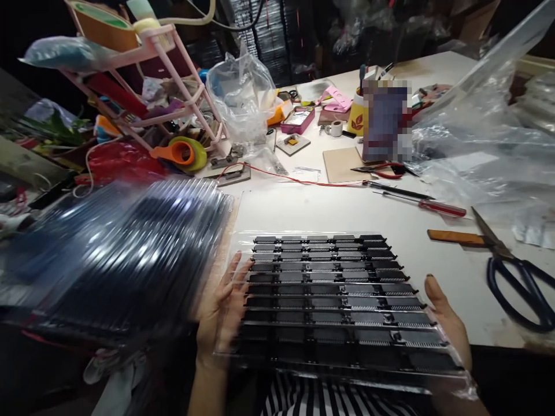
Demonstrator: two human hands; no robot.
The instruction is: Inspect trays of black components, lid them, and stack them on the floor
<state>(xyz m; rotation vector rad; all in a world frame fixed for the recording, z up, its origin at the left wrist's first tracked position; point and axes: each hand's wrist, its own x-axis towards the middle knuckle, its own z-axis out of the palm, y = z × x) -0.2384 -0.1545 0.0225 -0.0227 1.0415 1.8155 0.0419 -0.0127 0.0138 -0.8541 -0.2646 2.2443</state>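
Note:
A clear plastic tray (338,300) filled with rows of black, comb-toothed parts is held up over the table's front edge, slightly tilted. My left hand (225,306) grips its left side, with the fingers showing through the clear plastic. Along the right side my right hand (448,320) supports it, thumb up at the edge and the other fingers hidden beneath. To the left lies a tall pile of similar clear trays (130,254), blurred and shiny.
Scissors (518,277), a red-handled screwdriver (442,208) and red-handled pliers (385,170) lie on the white table (299,205). A pink rack (173,75) stands back left. Clear plastic sheeting (485,144) covers the right. An orange tape dispenser (182,153) sits behind the pile.

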